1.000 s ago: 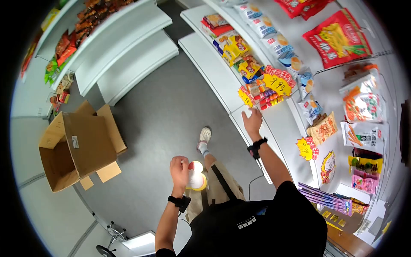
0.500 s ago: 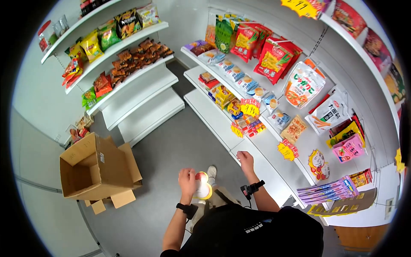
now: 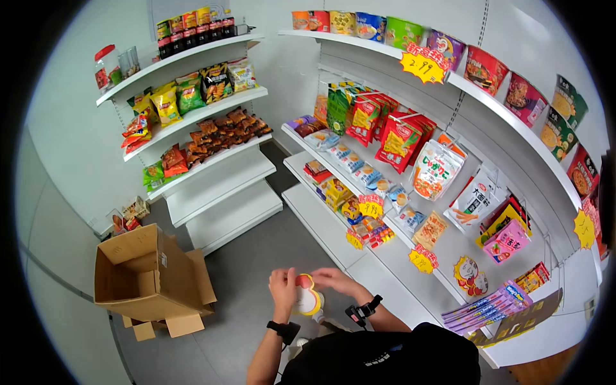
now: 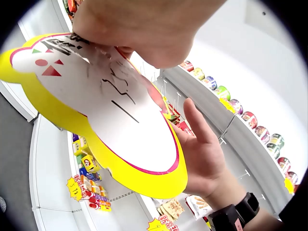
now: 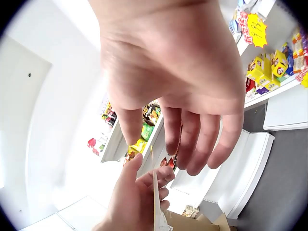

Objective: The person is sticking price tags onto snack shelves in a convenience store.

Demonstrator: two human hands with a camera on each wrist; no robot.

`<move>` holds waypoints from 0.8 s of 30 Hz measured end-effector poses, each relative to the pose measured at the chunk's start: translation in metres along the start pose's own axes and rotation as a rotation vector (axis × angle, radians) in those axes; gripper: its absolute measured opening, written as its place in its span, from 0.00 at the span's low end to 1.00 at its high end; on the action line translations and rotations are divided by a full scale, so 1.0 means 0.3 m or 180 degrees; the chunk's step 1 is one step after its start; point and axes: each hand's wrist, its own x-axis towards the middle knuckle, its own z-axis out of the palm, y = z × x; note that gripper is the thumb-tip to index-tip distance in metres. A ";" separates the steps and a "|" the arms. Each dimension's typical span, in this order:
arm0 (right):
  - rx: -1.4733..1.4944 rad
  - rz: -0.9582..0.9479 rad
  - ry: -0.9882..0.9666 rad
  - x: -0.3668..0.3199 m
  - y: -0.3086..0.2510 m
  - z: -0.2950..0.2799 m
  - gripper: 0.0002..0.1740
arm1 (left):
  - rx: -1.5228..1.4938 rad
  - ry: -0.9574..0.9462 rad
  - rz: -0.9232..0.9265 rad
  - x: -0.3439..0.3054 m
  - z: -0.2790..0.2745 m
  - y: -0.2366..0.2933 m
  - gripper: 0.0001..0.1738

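My left hand (image 3: 283, 292) grips a white paper sign card (image 3: 307, 300) with a yellow border, cut in a rounded outline. Black handwritten strokes and small red shapes show on the card face (image 4: 139, 139) in the left wrist view, where the left hand (image 4: 139, 29) covers its top edge. Close by on the card's other side is my right hand (image 3: 337, 281), fingers extended and apart from one another. Nothing sits between the thumb and fingers of the right hand (image 5: 178, 82) in the right wrist view; the card appears there edge-on below them.
On the right, a white shelf (image 3: 378, 276) carries snack packets, boxes and yellow starburst price signs (image 3: 423, 258). Cup noodles (image 3: 486, 67) line the upper shelf. An open cardboard box (image 3: 131, 269) stands on the left, near shelves with chip bags (image 3: 167, 104) and bottles.
My right hand has come away from the lower right shelf and over to the card in my left hand. The head view has tilted up, showing more of the upper shelves.
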 end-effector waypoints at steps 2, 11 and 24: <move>-0.0014 -0.0018 -0.0050 0.037 0.001 0.005 0.19 | -0.0010 0.0058 0.0048 0.019 -0.005 -0.002 0.16; 0.0015 0.0135 -0.0520 0.214 -0.040 0.000 0.16 | 0.0256 0.0105 -0.0142 0.169 -0.019 -0.047 0.20; 0.0052 -0.0015 -0.0766 0.610 -0.129 -0.197 0.17 | 0.0299 0.0204 -0.0037 0.631 0.123 -0.020 0.19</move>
